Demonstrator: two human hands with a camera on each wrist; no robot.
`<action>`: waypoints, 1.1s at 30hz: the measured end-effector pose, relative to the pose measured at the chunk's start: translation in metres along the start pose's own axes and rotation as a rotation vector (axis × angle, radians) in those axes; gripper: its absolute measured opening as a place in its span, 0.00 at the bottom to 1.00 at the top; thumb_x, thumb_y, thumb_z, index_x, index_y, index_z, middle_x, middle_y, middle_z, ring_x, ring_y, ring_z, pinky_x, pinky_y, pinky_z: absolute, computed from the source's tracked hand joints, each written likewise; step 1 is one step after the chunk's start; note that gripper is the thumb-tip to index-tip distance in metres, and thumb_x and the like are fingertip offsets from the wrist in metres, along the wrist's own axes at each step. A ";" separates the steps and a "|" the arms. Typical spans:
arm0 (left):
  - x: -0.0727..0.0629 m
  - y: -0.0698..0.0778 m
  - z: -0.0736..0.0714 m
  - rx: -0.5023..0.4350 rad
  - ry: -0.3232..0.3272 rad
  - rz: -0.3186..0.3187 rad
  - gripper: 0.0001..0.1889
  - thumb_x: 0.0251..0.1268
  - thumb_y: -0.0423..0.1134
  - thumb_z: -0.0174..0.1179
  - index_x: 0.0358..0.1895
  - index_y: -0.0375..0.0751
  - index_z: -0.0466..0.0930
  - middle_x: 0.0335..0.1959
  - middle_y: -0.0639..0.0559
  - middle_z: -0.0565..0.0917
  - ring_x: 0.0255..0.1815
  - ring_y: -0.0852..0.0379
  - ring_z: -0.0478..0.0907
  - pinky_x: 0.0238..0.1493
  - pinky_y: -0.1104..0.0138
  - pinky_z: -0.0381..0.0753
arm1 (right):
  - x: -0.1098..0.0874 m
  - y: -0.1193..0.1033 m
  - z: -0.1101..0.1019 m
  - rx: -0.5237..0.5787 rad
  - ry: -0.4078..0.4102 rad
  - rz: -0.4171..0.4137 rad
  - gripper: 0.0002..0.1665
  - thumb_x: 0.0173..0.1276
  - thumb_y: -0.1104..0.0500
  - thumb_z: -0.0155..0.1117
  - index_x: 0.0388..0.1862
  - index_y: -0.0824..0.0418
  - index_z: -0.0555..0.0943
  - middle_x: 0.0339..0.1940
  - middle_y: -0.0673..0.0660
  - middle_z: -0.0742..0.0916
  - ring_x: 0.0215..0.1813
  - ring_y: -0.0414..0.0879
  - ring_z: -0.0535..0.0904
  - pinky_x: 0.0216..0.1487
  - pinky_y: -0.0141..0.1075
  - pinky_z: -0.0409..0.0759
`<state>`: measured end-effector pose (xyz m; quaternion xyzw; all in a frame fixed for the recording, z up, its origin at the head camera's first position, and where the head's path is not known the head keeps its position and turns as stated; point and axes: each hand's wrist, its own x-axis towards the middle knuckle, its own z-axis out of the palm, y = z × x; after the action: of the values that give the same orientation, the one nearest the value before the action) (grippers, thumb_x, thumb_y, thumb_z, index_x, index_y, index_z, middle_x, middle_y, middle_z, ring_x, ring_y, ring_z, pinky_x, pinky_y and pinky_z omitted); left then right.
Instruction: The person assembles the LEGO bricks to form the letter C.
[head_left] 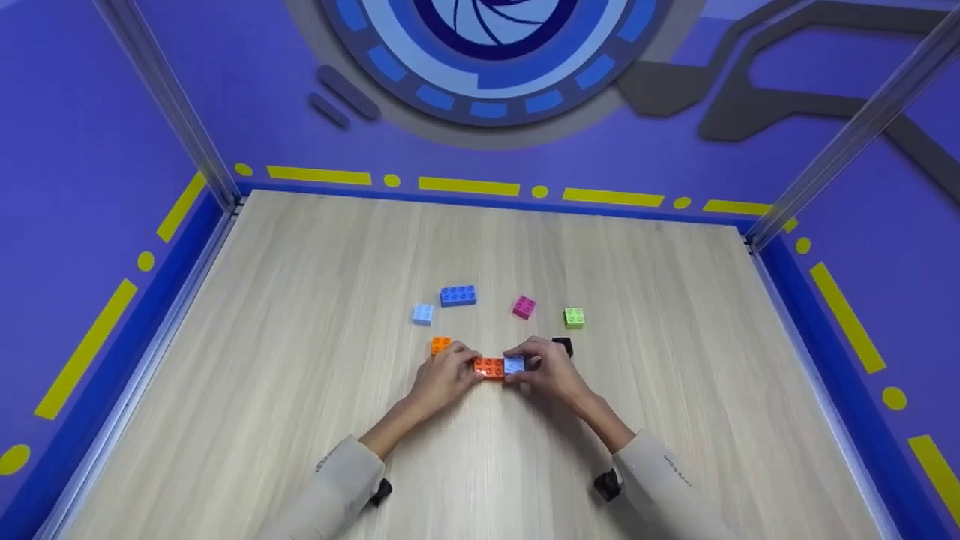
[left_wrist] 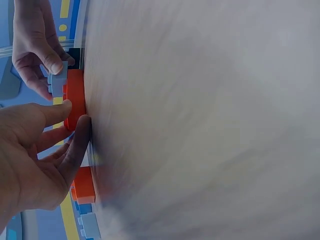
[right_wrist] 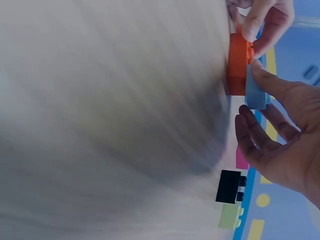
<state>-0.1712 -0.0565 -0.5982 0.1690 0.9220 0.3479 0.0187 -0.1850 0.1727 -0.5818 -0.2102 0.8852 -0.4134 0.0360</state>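
A red-orange toy building brick (head_left: pixel 488 367) lies studs up on the table, between both hands. My left hand (head_left: pixel 442 380) pinches its left end between thumb and fingers. On its right end sits a small light blue brick (head_left: pixel 514 365), which my right hand (head_left: pixel 555 373) grips by its sides. In the right wrist view the light blue brick (right_wrist: pixel 255 92) stands on the studs and juts a little past the end of the red-orange brick (right_wrist: pixel 237 70). The left wrist view also shows the light blue brick (left_wrist: pixel 59 80) on top, with the right thumb against it.
Behind the hands lie an orange brick (head_left: pixel 440 345), a second light blue brick (head_left: pixel 423 313), a long blue brick (head_left: pixel 458 295), a magenta brick (head_left: pixel 524 306), a lime green brick (head_left: pixel 574 317) and a black brick (head_left: pixel 562 345). Blue-purple walls (head_left: pixel 480 161) enclose the wooden table (head_left: pixel 337 262).
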 end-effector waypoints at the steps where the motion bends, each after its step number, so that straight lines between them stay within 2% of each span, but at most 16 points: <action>1: 0.000 0.000 0.000 -0.001 0.001 0.005 0.16 0.65 0.41 0.69 0.53 0.39 0.87 0.46 0.47 0.85 0.38 0.56 0.78 0.35 0.65 0.76 | 0.001 -0.001 0.000 0.007 0.002 0.004 0.20 0.55 0.65 0.81 0.48 0.64 0.89 0.42 0.58 0.89 0.45 0.48 0.83 0.47 0.42 0.86; 10: 0.001 0.000 0.000 -0.008 -0.001 0.003 0.16 0.66 0.41 0.69 0.54 0.38 0.86 0.47 0.46 0.85 0.44 0.51 0.82 0.45 0.56 0.82 | 0.004 -0.009 -0.003 -0.024 -0.011 0.040 0.20 0.53 0.66 0.81 0.47 0.65 0.89 0.41 0.58 0.90 0.44 0.48 0.84 0.46 0.46 0.86; 17: 0.000 0.001 -0.001 0.009 -0.004 0.007 0.16 0.66 0.41 0.69 0.54 0.38 0.86 0.46 0.46 0.85 0.42 0.52 0.81 0.42 0.59 0.81 | 0.005 -0.010 -0.001 -0.077 -0.014 0.053 0.22 0.52 0.67 0.82 0.48 0.63 0.89 0.42 0.57 0.90 0.45 0.48 0.85 0.47 0.45 0.86; 24: 0.002 0.003 -0.001 0.049 0.006 0.025 0.16 0.66 0.41 0.69 0.53 0.39 0.87 0.47 0.47 0.85 0.44 0.51 0.83 0.41 0.57 0.83 | 0.007 -0.013 -0.002 -0.138 -0.016 0.066 0.22 0.51 0.65 0.83 0.48 0.63 0.90 0.41 0.57 0.89 0.43 0.46 0.83 0.46 0.44 0.85; 30: 0.001 0.002 0.000 0.027 -0.005 0.015 0.16 0.66 0.41 0.69 0.54 0.38 0.86 0.47 0.46 0.85 0.42 0.53 0.81 0.41 0.59 0.81 | 0.005 -0.012 0.002 -0.112 -0.013 0.085 0.23 0.51 0.67 0.83 0.48 0.64 0.89 0.40 0.56 0.88 0.43 0.46 0.83 0.46 0.43 0.85; 33: 0.000 0.000 -0.001 0.029 0.012 0.022 0.16 0.65 0.40 0.70 0.53 0.38 0.87 0.46 0.47 0.85 0.41 0.53 0.81 0.39 0.61 0.80 | 0.005 -0.012 0.005 -0.104 0.005 0.093 0.23 0.51 0.66 0.83 0.48 0.63 0.89 0.40 0.55 0.88 0.43 0.46 0.83 0.46 0.42 0.85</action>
<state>-0.1714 -0.0567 -0.5976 0.1773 0.9251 0.3356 0.0071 -0.1840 0.1600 -0.5757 -0.1697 0.9144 -0.3652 0.0419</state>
